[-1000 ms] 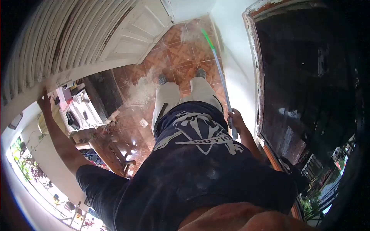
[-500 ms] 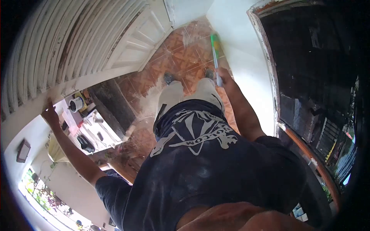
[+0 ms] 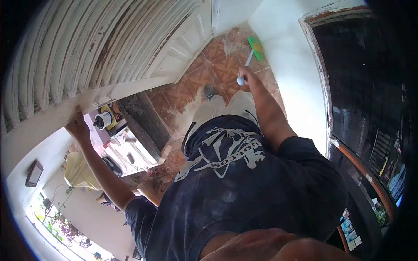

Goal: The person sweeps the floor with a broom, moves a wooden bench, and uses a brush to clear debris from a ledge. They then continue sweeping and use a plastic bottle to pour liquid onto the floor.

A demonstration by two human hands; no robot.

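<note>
My right hand point(image 3: 246, 74) is wrapped round the pale handle of a broom point(image 3: 250, 57), near its white end. The broom's green and orange head point(image 3: 256, 48) rests on the tiled floor beside the white wall. My left hand point(image 3: 78, 126) is raised at the lower edge of a louvered white door point(image 3: 109, 93). Its fingertips reach that edge, though how they grip it is hard to make out.
Behind the door edge stands a white work surface point(image 3: 130, 152) with tools, next to a white bucket point(image 3: 103, 120). A dark slab point(image 3: 143, 124) lies beside them. A dark window with a worn frame point(image 3: 320, 56) is on the right. Pale dust marks the tiles point(image 3: 217, 65).
My right hand has drawn the broom handle closer, and the broom head has shifted along the wall, now tilted differently. My left hand remains at the door edge as the whole view has moved.
</note>
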